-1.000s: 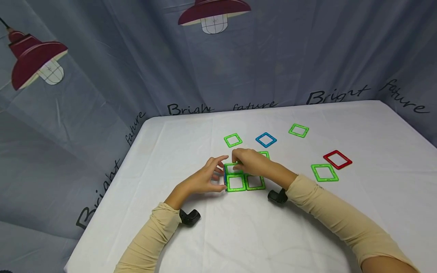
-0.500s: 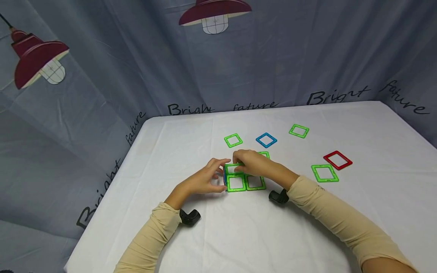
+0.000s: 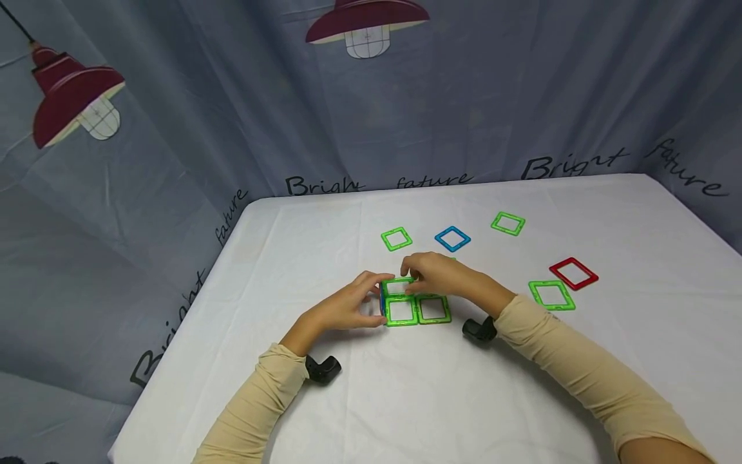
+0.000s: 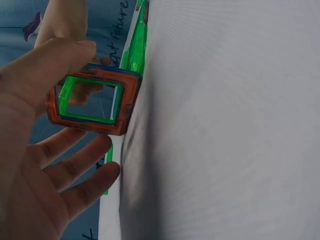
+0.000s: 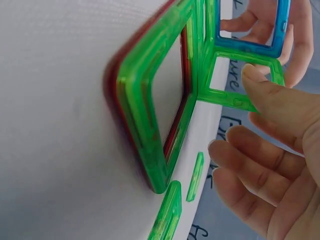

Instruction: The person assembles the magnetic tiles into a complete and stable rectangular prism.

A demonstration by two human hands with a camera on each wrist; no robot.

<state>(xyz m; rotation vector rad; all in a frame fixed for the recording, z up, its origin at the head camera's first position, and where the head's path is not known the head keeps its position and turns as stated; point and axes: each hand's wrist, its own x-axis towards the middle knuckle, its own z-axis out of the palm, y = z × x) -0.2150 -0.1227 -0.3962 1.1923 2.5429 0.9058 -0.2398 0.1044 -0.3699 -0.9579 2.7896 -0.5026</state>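
Observation:
Square magnetic tiles form a small structure mid-table: green tiles [image 3: 401, 323] show along its near side, with a blue tile [image 5: 250, 48] standing at its left. My left hand [image 3: 339, 308] grips that left side, thumb and index finger at its edges. The left wrist view shows this side as a reddish tile [image 4: 90, 126] with blue edging; the other fingers are spread. My right hand [image 3: 443, 274] pinches an upright green tile [image 5: 227, 98] between thumb and index finger at the back. Beside it another green tile [image 5: 135, 95] stands against a red tile [image 5: 112, 80].
Loose tiles lie on the white table: a green one [image 3: 402, 247] and a blue one [image 3: 461, 245] behind the structure, a green one [image 3: 504, 230] farther back, and red [image 3: 587, 283] and green [image 3: 558, 307] ones to the right.
My right hand has shifted slightly right and now covers nearly all of the green tile behind it. The left index finger has edged right along the structure.

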